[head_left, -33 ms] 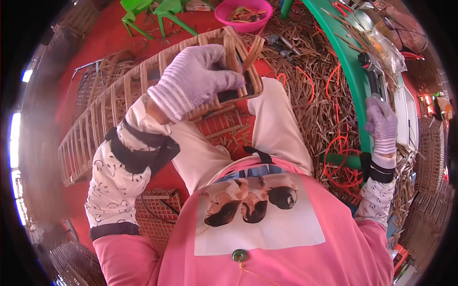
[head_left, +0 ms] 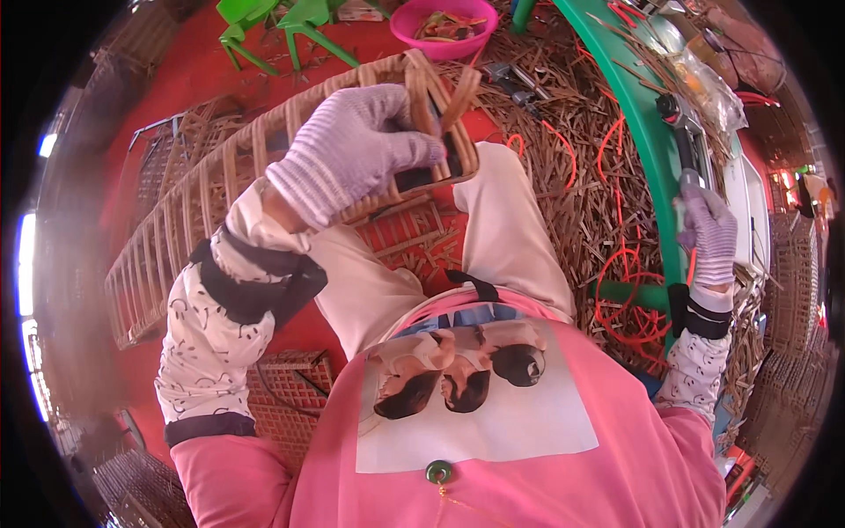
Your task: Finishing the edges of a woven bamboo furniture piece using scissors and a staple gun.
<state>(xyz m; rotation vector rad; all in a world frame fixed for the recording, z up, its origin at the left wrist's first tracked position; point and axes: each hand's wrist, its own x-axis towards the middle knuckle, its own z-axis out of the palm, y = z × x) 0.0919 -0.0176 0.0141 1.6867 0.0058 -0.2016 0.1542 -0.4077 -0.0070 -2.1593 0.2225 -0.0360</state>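
Across my lap and off to the left lies a long woven rattan frame point(head_left: 220, 173), its near-right end raised. My left hand point(head_left: 348, 150), in a lilac striped glove, is closed over that end, thumb and fingers pinching the flat brown strips. A loose strip end point(head_left: 460, 99) sticks up beside my fingertips. On the right, my gloved right hand point(head_left: 711, 231) is closed round the lower end of a black and silver tool point(head_left: 689, 145) that looks like an air stapler. It lies on the green table point(head_left: 647, 145). A bit of red hose shows below my fingers.
Cut rattan strips point(head_left: 563, 106) litter the floor, with red air hose point(head_left: 629, 299) coiled among them. Another black and silver tool point(head_left: 519, 84) lies there. Beyond stand a pink basin point(head_left: 414, 22) and green chairs point(head_left: 295, 26). Woven panels point(head_left: 290, 405) lie at left.
My right hand has closed round the tool's end and shifted slightly down, and red hose now shows beneath it. My left hand keeps its grip, with the view shifted slightly.
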